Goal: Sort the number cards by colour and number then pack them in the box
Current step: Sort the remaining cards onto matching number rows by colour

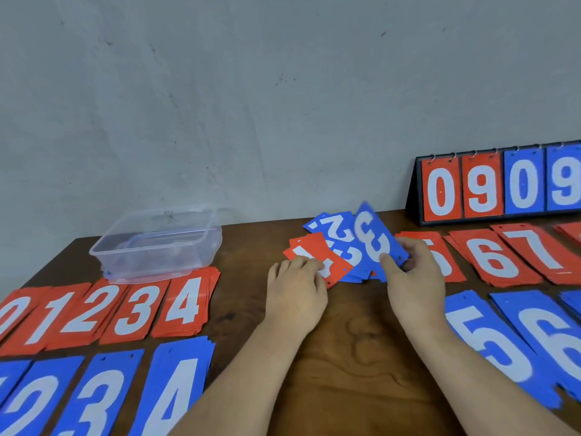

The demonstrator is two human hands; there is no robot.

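Pinches the blue 3 card (374, 237) in the right grip (415, 284), tilted over the mixed pile (336, 228); presses the red card (314, 253) onto the worktop (345, 341) with flat-fingered left grip (295, 294).

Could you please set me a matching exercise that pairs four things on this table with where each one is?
Things:
1. clear plastic box
2. blue 3 card
3. flip scoreboard
4. red 4 pile

Places:
A. pinched by the right hand
B. standing at the far right, by the wall
C. right end of the red row on the left
D. behind the red row on the left

Pairs: 1-D, 2-A, 3-B, 4-C
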